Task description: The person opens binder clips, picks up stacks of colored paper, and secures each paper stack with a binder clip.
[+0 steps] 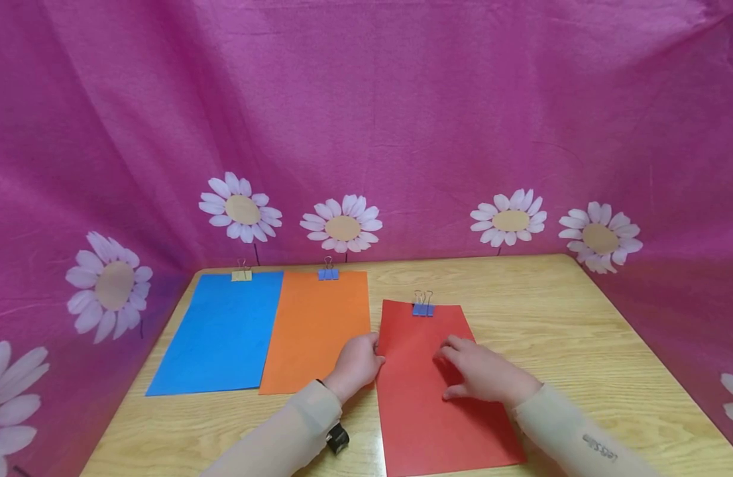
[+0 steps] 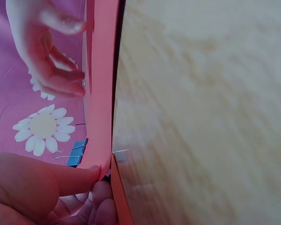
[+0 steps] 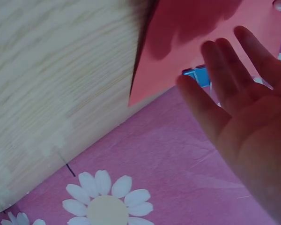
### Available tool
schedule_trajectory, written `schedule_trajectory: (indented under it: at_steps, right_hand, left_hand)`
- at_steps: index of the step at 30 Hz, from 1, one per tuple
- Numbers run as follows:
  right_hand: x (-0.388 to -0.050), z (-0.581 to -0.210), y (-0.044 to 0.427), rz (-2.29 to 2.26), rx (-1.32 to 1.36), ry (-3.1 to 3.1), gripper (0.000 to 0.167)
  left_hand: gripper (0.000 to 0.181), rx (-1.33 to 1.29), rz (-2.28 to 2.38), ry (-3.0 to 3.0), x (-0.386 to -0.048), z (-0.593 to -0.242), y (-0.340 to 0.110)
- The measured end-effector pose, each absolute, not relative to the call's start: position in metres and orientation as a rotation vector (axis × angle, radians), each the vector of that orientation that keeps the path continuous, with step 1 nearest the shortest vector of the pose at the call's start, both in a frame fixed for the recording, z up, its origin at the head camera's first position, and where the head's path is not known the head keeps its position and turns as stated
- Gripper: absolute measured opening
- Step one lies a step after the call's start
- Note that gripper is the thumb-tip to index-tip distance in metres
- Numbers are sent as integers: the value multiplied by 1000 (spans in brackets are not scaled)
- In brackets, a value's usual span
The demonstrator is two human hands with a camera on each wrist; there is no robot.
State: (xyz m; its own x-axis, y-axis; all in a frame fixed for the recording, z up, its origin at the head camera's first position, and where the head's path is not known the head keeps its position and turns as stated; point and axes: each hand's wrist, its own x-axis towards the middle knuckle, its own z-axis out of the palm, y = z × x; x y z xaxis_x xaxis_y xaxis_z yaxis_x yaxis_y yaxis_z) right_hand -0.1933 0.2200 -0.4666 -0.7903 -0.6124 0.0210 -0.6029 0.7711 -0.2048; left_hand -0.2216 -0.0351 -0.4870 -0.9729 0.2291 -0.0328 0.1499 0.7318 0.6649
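A red sheet of paper (image 1: 426, 424) lies on the table, its top edge held by a blue binder clip (image 1: 423, 309). My left hand (image 1: 356, 364) pinches the sheet's left edge between thumb and fingers; the left wrist view shows that edge bent up slightly at the thumb (image 2: 79, 180). Over the right half of the sheet hovers my right hand (image 1: 482, 371), fingers spread and loosely bent, holding nothing. In the right wrist view, its fingers (image 3: 225, 70) stand apart from the paper, which carries their shadow.
Left of the red sheet lie an orange sheet (image 1: 319, 324) with a blue binder clip (image 1: 328, 273) and a blue sheet (image 1: 217, 338) with a yellow binder clip (image 1: 242, 275). A pink cloth (image 1: 402, 132) with printed daisies surrounds the wooden table (image 1: 551, 318).
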Motion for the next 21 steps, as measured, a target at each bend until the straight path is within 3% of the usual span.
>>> schedule_trajectory:
  at_steps: [21]
  right_hand:
    - [-181,-464,212,-309,-783,2853,62]
  left_hand:
    - [30,265,1070,2821,-220,-486,-35]
